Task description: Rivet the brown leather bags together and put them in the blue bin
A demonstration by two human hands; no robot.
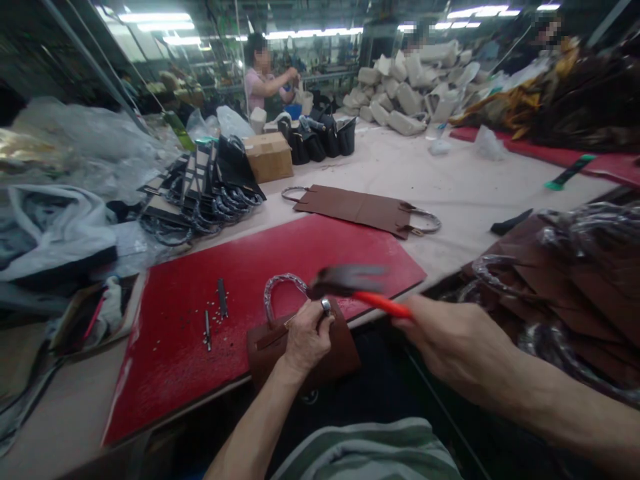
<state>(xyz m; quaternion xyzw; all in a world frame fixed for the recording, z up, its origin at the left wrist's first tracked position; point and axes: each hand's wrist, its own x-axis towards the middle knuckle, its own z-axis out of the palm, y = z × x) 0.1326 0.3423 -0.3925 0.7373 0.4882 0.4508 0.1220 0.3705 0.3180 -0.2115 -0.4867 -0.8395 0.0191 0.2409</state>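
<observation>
My left hand (306, 337) is closed, pinching a small metal piece on top of a brown leather bag piece (340, 353) with a plastic-wrapped handle (280, 287), at the near edge of a red mat (200, 267). My right hand (450, 340) grips the red handle of a hammer (350, 283). Its dark head is motion-blurred just above the left hand's fingers.
Small metal pins and screws (215, 317) lie on the mat. A flat brown bag panel (360, 208) lies beyond it. Black bags (210, 187) sit left, brown bag pieces (575, 273) right, a cardboard box (269, 157) behind. Another person (263, 77) works at the far end.
</observation>
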